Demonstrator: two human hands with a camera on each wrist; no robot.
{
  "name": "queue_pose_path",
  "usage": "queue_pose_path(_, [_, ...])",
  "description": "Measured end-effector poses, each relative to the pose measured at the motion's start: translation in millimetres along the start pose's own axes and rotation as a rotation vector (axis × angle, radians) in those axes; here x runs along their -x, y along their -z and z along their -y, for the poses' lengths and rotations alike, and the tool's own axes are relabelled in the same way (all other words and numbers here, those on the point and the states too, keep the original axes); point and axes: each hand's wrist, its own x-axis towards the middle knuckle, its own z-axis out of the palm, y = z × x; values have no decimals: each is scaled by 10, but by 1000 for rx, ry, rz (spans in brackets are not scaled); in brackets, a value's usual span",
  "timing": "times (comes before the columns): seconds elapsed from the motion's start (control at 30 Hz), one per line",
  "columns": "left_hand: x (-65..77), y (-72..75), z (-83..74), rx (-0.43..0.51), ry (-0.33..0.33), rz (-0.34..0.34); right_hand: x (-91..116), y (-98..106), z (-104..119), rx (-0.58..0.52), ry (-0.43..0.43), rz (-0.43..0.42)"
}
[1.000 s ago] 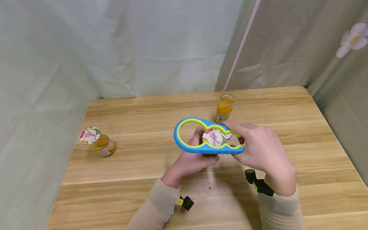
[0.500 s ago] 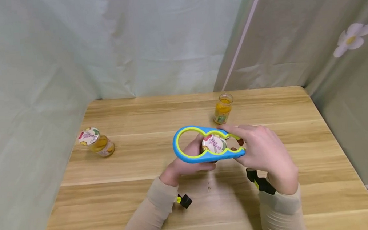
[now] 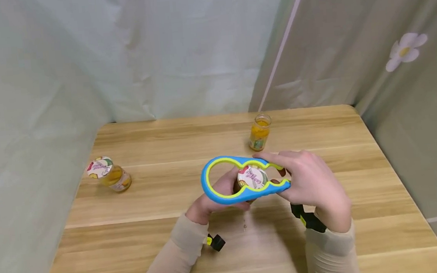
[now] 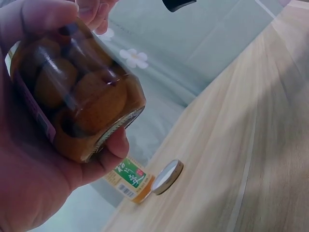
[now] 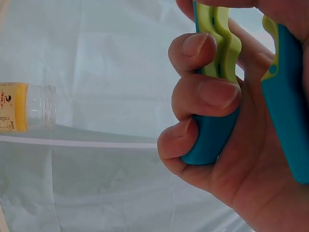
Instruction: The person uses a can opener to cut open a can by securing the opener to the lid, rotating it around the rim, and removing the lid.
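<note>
In the head view my left hand [image 3: 224, 183] holds a glass jar over the middle of the table. Its printed lid [image 3: 251, 177] sits inside the middle opening of a blue and lime-green jar opener [image 3: 205, 181]. My right hand [image 3: 311, 176] grips the opener's two handles, fingers curled round one of them in the right wrist view. The left wrist view shows the jar [image 4: 82, 92] tilted, full of dark round fruit, with my left fingers and thumb round its sides. The opener hides much of the jar from above.
A lidless jar of yellow contents [image 3: 259, 137] stands behind my hands. A loose lid [image 4: 167, 177] lies beside it in the left wrist view. Another jar with a printed lid [image 3: 117, 178] stands at the table's left. A pale curtain [image 3: 195, 47] hangs along the back.
Both hands, the jar and the opener have come a little nearer to me, and the opener's handle end has tipped slightly. The head view has shifted a bit. Both grips stay the same.
</note>
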Motion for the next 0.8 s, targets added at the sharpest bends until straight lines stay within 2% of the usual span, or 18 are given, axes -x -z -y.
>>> queue_pose_path(0.07, [-3,-11,15,2,-13,1,14,3,-2,-12,2,-16])
queue_pose_path(0.3, [-45,-39,-5,112,-89,-11,24,39,-14,-43,-24,-85])
queue_pose_path(0.57, [-42,-46,-295,51,-128,-111,14,61,-42,-11,-119,-178])
queue_pose_path(0.73, [-59,-44,-292,33,-110,-182,-9,34,-56,-35,-190,-244])
queue_pose_path(0.8, [-65,-37,-278,19,-84,-220,-13,32,-65,-70,-219,-278])
